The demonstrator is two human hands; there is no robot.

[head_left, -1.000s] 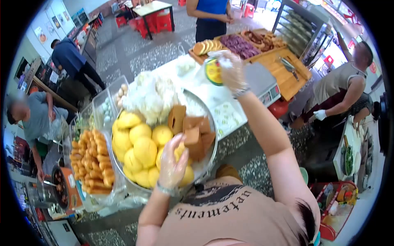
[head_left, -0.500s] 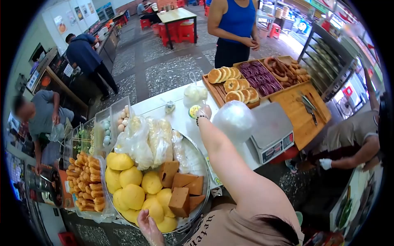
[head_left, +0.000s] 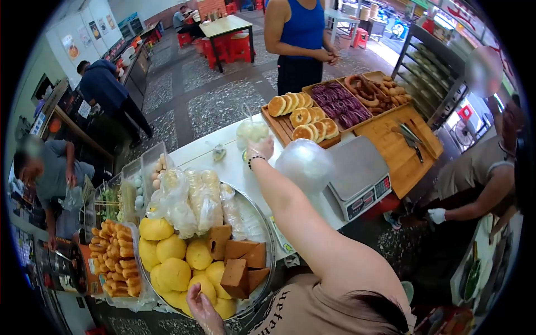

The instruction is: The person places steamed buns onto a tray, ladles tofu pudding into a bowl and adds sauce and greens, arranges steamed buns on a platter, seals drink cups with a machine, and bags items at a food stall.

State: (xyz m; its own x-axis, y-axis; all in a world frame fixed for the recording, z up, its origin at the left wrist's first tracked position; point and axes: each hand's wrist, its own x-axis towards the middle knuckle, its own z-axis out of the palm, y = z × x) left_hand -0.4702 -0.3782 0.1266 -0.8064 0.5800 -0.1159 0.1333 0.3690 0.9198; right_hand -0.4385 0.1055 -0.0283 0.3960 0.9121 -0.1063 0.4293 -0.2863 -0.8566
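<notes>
My right hand [head_left: 261,148], with a beaded bracelet at the wrist, reaches across the white table. It is against the lower side of a clear plastic bag [head_left: 251,130] of pale round food, and its fingertips are hidden. A small round yellow-green item [head_left: 245,157] shows partly under this hand. Near the bottom, my left hand [head_left: 204,310] is open with nothing in it, beside the yellow buns [head_left: 175,273] on a large round metal tray [head_left: 273,245]. Brown cake blocks [head_left: 235,278] and bagged pale food [head_left: 209,195] share that tray.
Fried dough sticks [head_left: 115,259] and egg tubs [head_left: 157,170] stand left. Ahead are a wooden tray of browned cakes [head_left: 302,116], a puffed plastic bag [head_left: 305,164], a scale [head_left: 357,173] and a board [head_left: 391,156] with knives. Someone in blue [head_left: 304,30] stands opposite.
The view has shifted slightly to the right. My right hand has moved a little toward the plastic bag and covers more of the yellow-green item. My left hand stays beside the yellow buns.
</notes>
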